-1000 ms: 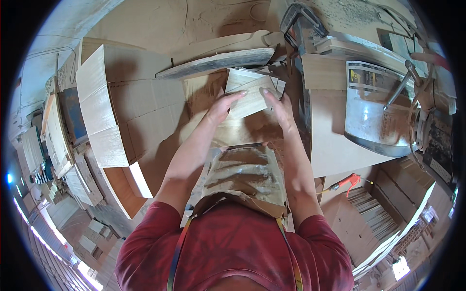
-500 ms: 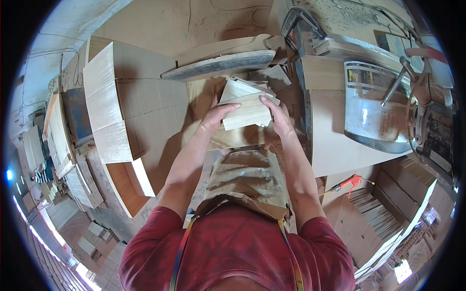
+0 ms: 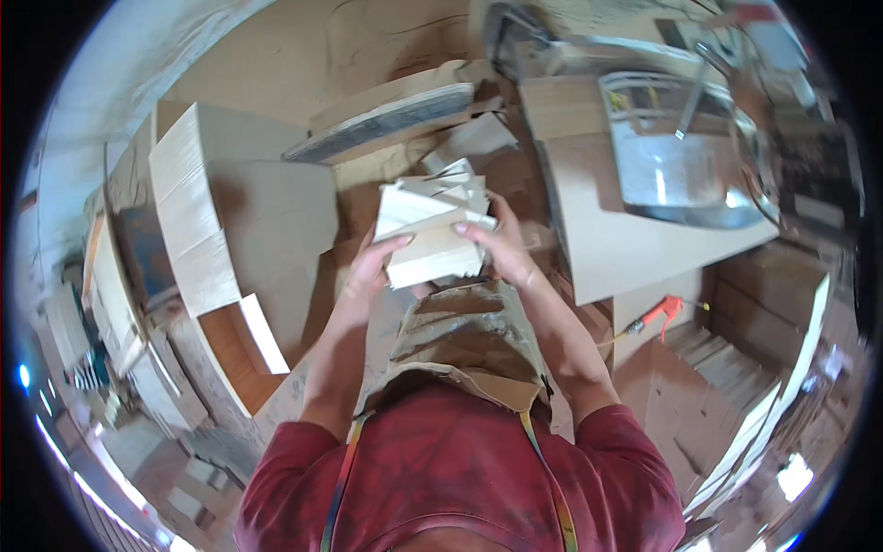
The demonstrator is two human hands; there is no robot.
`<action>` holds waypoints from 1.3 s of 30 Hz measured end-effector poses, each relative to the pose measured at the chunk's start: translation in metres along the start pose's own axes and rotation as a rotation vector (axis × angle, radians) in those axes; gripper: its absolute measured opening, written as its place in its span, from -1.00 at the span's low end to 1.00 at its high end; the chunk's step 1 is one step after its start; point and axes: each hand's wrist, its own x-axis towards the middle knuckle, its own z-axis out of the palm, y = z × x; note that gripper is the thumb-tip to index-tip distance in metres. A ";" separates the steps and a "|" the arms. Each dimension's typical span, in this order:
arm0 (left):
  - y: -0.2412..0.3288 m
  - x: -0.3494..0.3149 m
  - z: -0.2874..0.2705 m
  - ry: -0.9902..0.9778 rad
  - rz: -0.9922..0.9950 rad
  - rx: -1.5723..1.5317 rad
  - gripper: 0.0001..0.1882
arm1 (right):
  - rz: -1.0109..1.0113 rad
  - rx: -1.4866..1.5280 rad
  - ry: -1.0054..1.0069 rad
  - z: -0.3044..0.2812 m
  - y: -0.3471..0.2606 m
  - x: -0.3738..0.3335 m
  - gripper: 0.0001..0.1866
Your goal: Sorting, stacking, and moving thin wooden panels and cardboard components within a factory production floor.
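A loose stack of thin, pale wooden pieces [image 3: 425, 252] is held in front of my apron [image 3: 455, 322], its upper pieces fanned at uneven angles. My left hand [image 3: 372, 261] grips the near left side, thumb on top. On the right side, my right hand [image 3: 503, 248] clasps it with the thumb over the upper face. The fingers beneath the stack are mostly hidden. Just beyond the stack lies a pale flat scrap [image 3: 480, 136], near a long grey-edged board [image 3: 382, 121].
A large open cardboard box [image 3: 276, 198] stands on the left. To the right are a panel [image 3: 589, 235] with a clear curved guard [image 3: 676, 166] on it, a red air blow gun [image 3: 664, 313], and a carton [image 3: 773, 285] holding stacked wooden strips.
Both hands have brought the wooden stack nearer to my body and slightly left. My view has shifted, so the right-hand surroundings sit further left.
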 end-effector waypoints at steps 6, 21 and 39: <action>0.047 -0.050 0.044 -0.286 0.226 0.182 0.05 | -0.236 -0.361 -0.061 -0.020 -0.029 -0.065 0.34; 0.080 0.069 0.171 -0.834 0.898 1.059 0.48 | -0.851 -0.840 0.268 -0.154 -0.032 -0.049 0.41; 0.056 0.017 0.175 -0.563 0.815 1.082 0.62 | -0.839 -0.776 0.386 -0.102 -0.033 -0.064 0.62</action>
